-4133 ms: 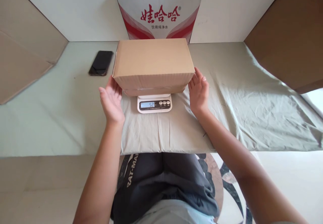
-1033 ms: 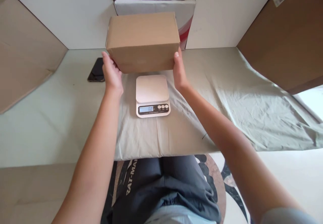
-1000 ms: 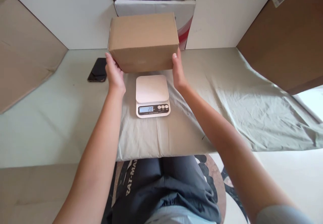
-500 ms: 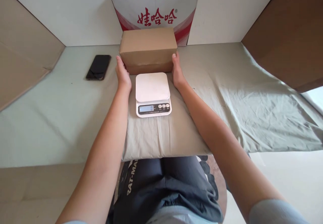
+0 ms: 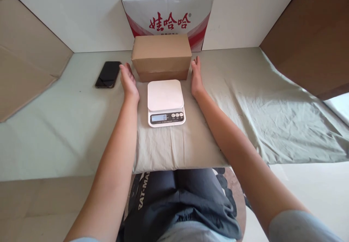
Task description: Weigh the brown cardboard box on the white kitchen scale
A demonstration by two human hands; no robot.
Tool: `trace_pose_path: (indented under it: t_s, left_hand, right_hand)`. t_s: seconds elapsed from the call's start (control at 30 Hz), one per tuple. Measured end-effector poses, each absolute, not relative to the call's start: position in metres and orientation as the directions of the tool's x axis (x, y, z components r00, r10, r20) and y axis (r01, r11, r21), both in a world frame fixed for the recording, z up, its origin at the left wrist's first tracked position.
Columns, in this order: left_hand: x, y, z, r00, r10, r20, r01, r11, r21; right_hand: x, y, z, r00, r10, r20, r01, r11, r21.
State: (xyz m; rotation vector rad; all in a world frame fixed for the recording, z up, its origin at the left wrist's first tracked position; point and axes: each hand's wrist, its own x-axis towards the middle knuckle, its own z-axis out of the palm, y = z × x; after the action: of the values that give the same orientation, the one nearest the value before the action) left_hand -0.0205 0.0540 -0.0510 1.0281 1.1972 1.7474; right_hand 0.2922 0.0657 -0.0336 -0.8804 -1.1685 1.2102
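Note:
A plain brown cardboard box [image 5: 162,58] stands on the cloth just behind a white kitchen scale [image 5: 165,96], whose display reads 0 and whose platform bears nothing. To the left of the box is my left hand [image 5: 128,80], open, a small gap between its fingers and the cardboard. My right hand [image 5: 196,76] is at the box's right side, also open with fingers stretched out and slightly apart from it. Neither hand holds anything.
A dark smartphone [image 5: 108,74] lies left of my left hand. Behind the box stands a white and red carton [image 5: 167,9] with red characters. Large brown cardboard panels rise at the left [image 5: 29,52] and right [image 5: 308,42]. A pale green cloth [image 5: 68,125] covers the table.
Both hands have let go of the cardboard box and moved outward, left and right. The box stays behind the scale; the view has shifted slightly.

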Motion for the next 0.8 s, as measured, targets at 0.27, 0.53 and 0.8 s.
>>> trace_pose_path:
  t_s: [0.27,0.53,0.8]
  left_hand:
    - [-0.038,0.063,-0.059,-0.425,0.899,0.108,-0.202,-0.21,0.957]
    - [0.003,0.031,-0.015,-0.491,0.87,0.046,-0.205,-0.167,0.964]
    - [0.003,0.026,-0.013,-0.468,0.881,0.067,-0.183,-0.17,0.968]
  right_hand:
    - [0.296,0.072,-0.038,0.054,0.985,0.165,-0.162,0.172,-0.972]
    - [0.299,0.075,-0.043,0.04,0.991,0.125,-0.175,0.13,-0.976]
    - [0.302,0.087,-0.054,0.026,0.989,0.147,-0.135,0.149,-0.98]
